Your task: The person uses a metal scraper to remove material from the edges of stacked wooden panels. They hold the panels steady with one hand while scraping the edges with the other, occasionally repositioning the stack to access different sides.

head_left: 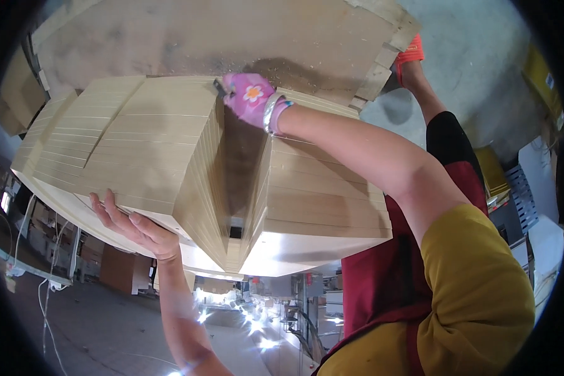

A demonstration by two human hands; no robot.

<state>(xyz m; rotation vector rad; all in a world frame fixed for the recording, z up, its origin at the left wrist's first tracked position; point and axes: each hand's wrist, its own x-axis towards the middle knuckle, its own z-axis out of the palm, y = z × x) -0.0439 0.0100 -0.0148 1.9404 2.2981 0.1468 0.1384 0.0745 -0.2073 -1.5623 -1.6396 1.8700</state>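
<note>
My left hand [136, 229], bare, lies with fingers stretched against the near edge of a stack of pale wooden boards [153, 135]. In a pink glove with a flower on it, my right hand [249, 100] is closed round a small dark tool [219, 88]; its kind I cannot make out. The tool's end sits at the far upper corner of this left stack. Between it and a second stack of pale boards [323, 194] on the right runs a narrow V-shaped gap. My right forearm passes above the second stack.
Beyond the stacks lies a brown, dusty board surface [200, 37] with pale wooden edging. To the right, a foot in an orange sandal [411, 50] rests on the grey floor [470, 75]. White cables [46, 307] hang at the lower left, beside a metal frame.
</note>
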